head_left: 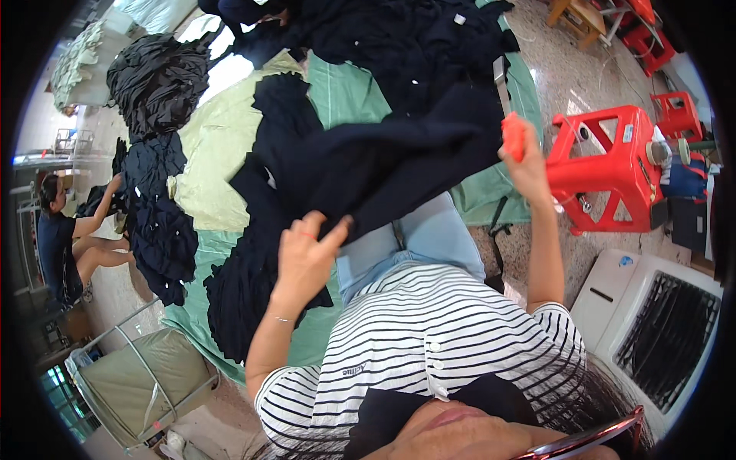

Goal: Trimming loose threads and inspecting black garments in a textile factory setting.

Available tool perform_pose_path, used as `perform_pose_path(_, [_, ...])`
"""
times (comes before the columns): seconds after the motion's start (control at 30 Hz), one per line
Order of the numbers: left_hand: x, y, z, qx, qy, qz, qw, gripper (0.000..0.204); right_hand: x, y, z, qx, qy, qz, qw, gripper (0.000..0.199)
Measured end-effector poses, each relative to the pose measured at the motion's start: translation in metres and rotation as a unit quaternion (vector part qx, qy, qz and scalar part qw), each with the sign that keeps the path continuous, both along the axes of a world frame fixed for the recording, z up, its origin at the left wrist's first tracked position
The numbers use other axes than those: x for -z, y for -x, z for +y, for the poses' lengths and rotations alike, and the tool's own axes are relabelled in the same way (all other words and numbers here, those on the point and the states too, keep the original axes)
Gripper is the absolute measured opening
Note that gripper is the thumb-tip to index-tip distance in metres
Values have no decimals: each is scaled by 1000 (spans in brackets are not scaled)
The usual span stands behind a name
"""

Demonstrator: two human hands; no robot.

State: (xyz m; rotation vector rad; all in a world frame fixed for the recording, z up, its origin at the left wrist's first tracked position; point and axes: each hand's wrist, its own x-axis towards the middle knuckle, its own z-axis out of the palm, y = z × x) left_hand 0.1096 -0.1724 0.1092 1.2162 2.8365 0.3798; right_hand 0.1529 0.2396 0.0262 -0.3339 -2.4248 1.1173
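A dark navy garment (383,157) is stretched in front of my lap, partly blurred by motion. My left hand (307,249) grips its near edge between thumb and fingers. On the right, my right hand (529,161) is closed around a red-handled tool (513,136) with a flat silvery blade pointing away from me. The garment's right end reaches close to this hand; whether the fingers also hold cloth I cannot tell. More dark garments (238,299) lie beside my left forearm, and a large dark heap (437,46) spreads out ahead.
Green sheeting (345,92) and a pale yellow sheet (218,146) lie under the clothes. Red plastic stools (613,169) stand at right, near a white air cooler (652,330). A co-worker (65,238) sits at left by dark garments; a metal-framed bundle (146,376) stands lower left.
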Motion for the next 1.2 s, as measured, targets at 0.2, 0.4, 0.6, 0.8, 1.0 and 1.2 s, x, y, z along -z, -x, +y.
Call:
perform_pose_path(0.2, [71,-28,-7,33,-38,-225,973,14,71,-98,-19,39,-34,-334,941,67])
perform_pose_path(0.4, [94,37,80,-40,-225,47,972,29,64,-92,-43,105,58,-198,973,59])
perform_pose_path(0.6, [135,102,110,-54,-158,-70,983,20,128,-26,-30,116,229,-112,960,60])
perform_pose_path(0.8, [141,152,116,-273,-369,-539,706,30,95,-2,-48,-36,333,-144,931,71])
perform_pose_path(1.0, [163,155,109,-262,-347,-386,813,32,69,-56,-46,-50,307,-173,935,73])
perform_pose_path(1.2, [139,149,119,-234,-308,-100,917,20,45,-106,-39,26,220,-288,932,65])
